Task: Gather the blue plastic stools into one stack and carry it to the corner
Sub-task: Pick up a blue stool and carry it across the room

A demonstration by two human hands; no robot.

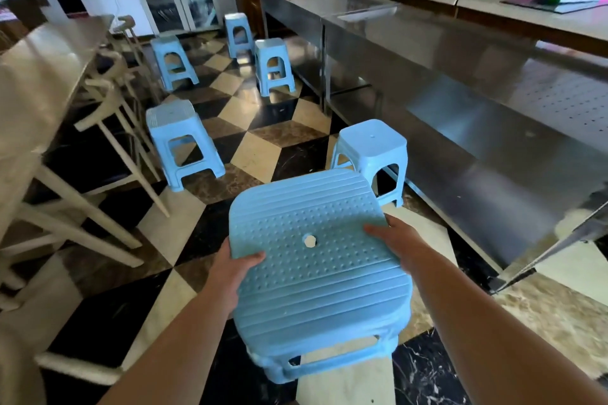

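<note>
The left hand [230,268] has its grip on the near-left edge of the held stool [317,268], thumb on the dotted seat. That stool tilts between both hands (possibly a nested pair, since the blurred lower rim looks doubled). The right hand [399,242] grips the right edge. Ahead and slightly right, nearer the right hand, the closest loose stool [373,149] stands upright on the floor beside the steel worktop [493,102]; four more stand farther off.

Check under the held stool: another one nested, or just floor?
Below the held stool, gripped by the left hand and right hand, only its own legs and rail and the checkered floor show. Its seat covers the inside, so a nested stool can't be ruled out.
</note>
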